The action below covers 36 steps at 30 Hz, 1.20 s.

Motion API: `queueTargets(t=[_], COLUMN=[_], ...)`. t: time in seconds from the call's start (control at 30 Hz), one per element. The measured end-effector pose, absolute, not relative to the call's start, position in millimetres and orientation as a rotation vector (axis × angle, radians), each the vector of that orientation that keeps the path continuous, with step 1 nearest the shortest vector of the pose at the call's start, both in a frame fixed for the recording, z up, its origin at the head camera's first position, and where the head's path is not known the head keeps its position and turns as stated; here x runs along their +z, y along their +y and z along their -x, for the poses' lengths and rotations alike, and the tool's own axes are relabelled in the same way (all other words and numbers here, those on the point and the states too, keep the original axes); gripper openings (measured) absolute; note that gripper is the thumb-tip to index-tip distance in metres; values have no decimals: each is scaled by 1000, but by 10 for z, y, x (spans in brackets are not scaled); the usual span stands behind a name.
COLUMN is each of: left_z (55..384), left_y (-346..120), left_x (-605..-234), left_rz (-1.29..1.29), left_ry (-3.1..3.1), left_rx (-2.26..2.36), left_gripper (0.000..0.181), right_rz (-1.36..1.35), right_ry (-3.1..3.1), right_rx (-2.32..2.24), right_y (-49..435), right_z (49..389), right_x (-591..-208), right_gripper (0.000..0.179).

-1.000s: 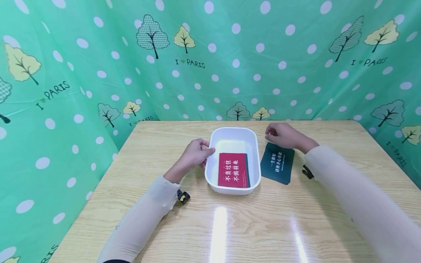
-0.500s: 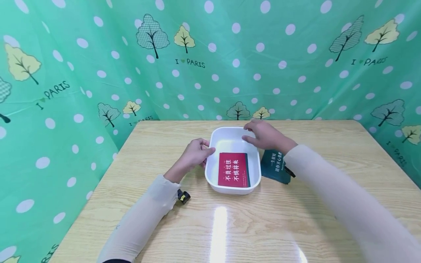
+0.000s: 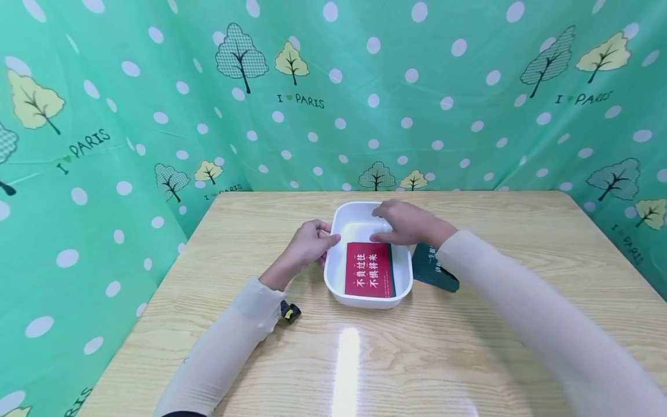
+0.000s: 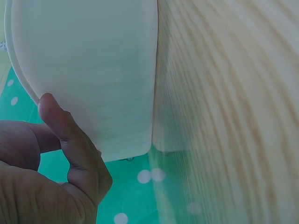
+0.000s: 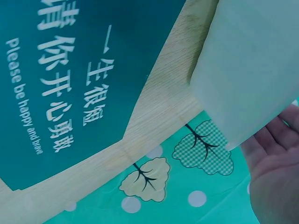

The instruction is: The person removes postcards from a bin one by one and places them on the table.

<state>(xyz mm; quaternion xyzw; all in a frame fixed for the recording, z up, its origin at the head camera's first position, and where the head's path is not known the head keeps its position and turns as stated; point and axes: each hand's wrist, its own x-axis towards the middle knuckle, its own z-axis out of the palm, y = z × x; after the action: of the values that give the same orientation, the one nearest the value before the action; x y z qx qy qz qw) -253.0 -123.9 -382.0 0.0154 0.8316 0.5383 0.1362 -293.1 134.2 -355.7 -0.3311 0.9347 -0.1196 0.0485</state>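
My left hand [image 3: 310, 246] grips the left rim of a white plastic box [image 3: 333, 284], thumb over the edge and fingers outside, as the left wrist view also shows. Inside the box lies a red card [image 3: 367, 269] with white Chinese writing, and a dark green edge shows beneath its right side. Reaching over the right rim, my right hand [image 3: 409, 223] has thumb and fingers spread apart above the box. I see nothing between them; in the right wrist view the box wall hides the fingertips. Dark green cards [image 5: 79, 93] with white writing lie right of the box, partly under my right forearm.
The wooden table [image 3: 260, 370] carries everything. A green dotted curtain [image 3: 365, 116] hangs behind it and along the left side. A black and yellow clip-like object [image 3: 290, 311] shows beside my left wrist.
My right hand has moved left from above the green cards to over the box, then slightly further in and lower. The left hand, box and red card have stayed in place.
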Motion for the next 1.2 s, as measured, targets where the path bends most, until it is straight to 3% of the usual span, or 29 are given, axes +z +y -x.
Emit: queueTargets(t=[0.53, 0.9, 1.2], left_z=[2528, 2530, 2530], left_y=[-1221, -1237, -1256], left_x=[-3837, -3845, -3820], left_rz=[-40, -48, -57], left_ry=[2409, 2400, 2413], left_rx=[1553, 1557, 1545], left_gripper=[29, 29, 31], right_rz=[858, 857, 871], right_ry=[2609, 2574, 2600], right_rx=[-65, -42, -99], right_y=[1160, 1108, 1102], right_z=[2812, 2803, 2795], right_x=[-3634, -3657, -3642], right_gripper=[104, 86, 87])
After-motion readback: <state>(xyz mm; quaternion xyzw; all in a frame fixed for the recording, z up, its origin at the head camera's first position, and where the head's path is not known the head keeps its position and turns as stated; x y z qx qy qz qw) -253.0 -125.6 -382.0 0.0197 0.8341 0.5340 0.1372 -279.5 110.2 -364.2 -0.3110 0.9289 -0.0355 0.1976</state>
